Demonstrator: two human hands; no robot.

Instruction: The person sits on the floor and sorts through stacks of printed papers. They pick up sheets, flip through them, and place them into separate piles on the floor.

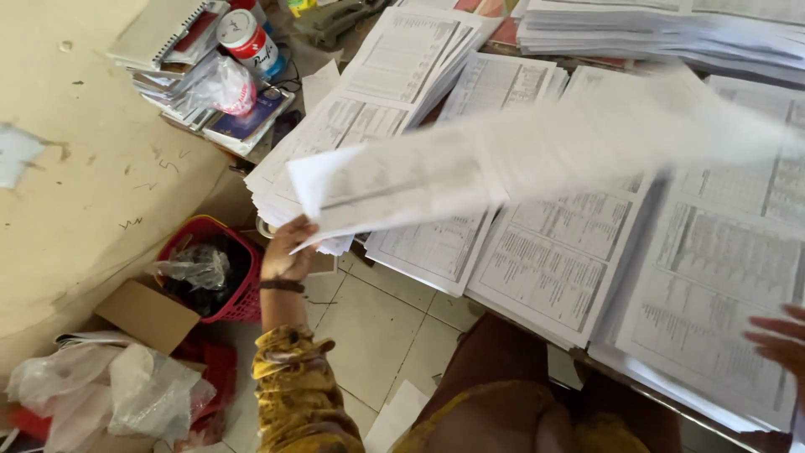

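Gripping a printed sheet [402, 189] by its near edge, the left hand [285, 252] held it, motion-blurred, raised over the stacks of printed pages [545, 268] on the bench [646, 387], so the step in hand looked like gathering pages. The right hand [780, 342] lay at the far right stack, fingers touching its top page; whether it pinched that page I cannot tell. The next move would call for lifting one page cleanly.
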